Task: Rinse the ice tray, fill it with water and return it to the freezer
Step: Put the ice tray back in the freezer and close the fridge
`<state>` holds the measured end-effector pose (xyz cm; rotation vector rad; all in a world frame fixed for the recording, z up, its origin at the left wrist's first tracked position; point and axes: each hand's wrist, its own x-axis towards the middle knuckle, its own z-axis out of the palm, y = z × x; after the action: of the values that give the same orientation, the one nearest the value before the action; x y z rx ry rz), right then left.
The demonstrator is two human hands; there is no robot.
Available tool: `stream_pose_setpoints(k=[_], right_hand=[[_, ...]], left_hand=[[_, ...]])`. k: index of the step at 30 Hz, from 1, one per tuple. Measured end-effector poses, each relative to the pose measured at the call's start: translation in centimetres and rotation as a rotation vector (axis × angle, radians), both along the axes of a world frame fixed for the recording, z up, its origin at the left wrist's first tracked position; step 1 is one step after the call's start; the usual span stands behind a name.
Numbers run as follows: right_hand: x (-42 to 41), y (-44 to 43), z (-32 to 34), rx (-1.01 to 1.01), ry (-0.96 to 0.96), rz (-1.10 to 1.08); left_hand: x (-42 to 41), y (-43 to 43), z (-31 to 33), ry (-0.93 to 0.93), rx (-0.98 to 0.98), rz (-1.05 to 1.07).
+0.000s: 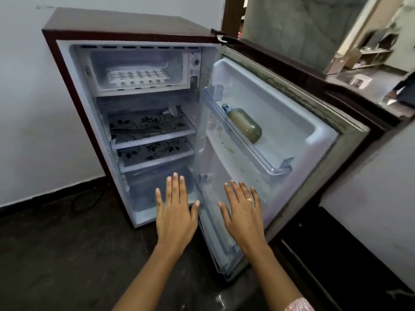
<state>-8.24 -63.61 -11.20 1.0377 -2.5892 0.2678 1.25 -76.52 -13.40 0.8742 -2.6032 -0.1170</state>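
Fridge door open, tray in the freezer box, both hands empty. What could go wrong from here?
1. The ice tray sits deep in the tight freezer compartment; drawn out tilted, it may catch or spill.
2. The bottle leans loose in the door shelf; a knock to the door could topple it.

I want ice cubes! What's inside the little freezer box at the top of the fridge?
One white ice tray lies flat in the freezer box. Whether its cups hold ice is too blurry to tell, and the tray covers the floor beneath.
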Motion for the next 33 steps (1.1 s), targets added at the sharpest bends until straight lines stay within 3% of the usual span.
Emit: stream_pose_setpoints(k=[6, 15, 20, 26, 29, 33], right_hand=[[1.3, 5.8, 0.2, -0.067, 0.019, -0.035], [-0.9, 13.0, 1.9, -0.478, 0.062, -0.187], [-4.8, 14.8, 2.4, -0.677, -0.212, -0.109], [-7.0, 14.6, 2.6, -0.722, -0.437, 0.092], [-6.9, 14.5, 2.4, -0.759, -0.455, 0.102], [-6.5, 14.5, 1.7, -0.760, -0.422, 0.144]], left_hand=[[-0.1, 5.3, 0.3, 0.000, 0.048, -0.097], [-4.2, 12.2, 0.9, -0.108, 0.114, -0.344], [-6.7, 15.0, 2.2, -0.024, 0.284, -0.446], [-8.8, 16.8, 3.9, 0.177, 0.562, -0.507], [-9.3, 17.3, 3.2, 0.243, 0.644, -0.469], [-9.3, 17.2, 2.6, 0.191, 0.611, -0.409]])
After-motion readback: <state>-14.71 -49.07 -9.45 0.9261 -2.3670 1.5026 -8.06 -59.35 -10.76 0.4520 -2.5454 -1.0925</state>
